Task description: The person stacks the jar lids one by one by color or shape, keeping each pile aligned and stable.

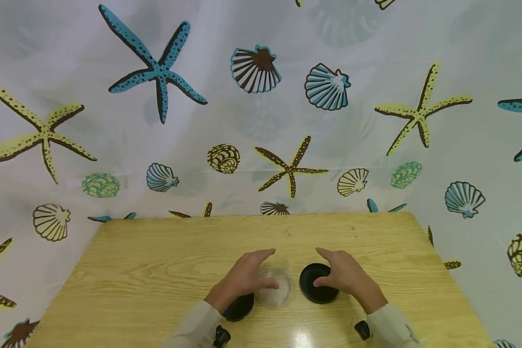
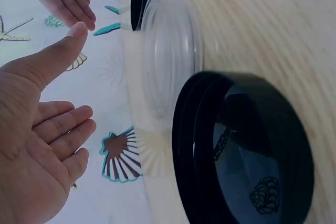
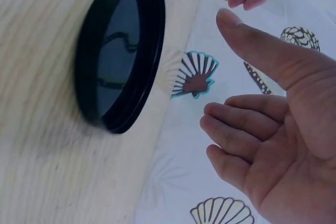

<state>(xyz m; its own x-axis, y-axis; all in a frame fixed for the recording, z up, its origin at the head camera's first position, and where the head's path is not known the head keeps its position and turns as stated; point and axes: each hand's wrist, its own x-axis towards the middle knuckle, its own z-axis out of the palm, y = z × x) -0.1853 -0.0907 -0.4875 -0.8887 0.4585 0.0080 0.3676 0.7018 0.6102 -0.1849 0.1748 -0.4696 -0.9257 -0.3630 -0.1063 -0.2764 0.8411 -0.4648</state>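
Note:
Three shallow round things sit in a row on the wooden table. Between two black ones lies a clear plastic round container [image 1: 282,296], low and ridged at the side. My left hand [image 1: 243,276] hovers over it with thumb and fingers spread apart, holding nothing. Under that wrist is one black round lid-like piece [image 1: 240,309], partly covered by my arm; its glossy inside shows in the left wrist view. The other black round piece [image 1: 310,285] lies beneath my right hand [image 1: 349,274], which is likewise empty, thumb and fingers apart. Both palms face inward.
The wooden table [image 1: 156,261] ends at a far edge against a white cloth [image 1: 191,140] printed with starfish and shells. A small black strap piece [image 1: 221,335] shows at the left wrist and another [image 1: 362,330] at the right.

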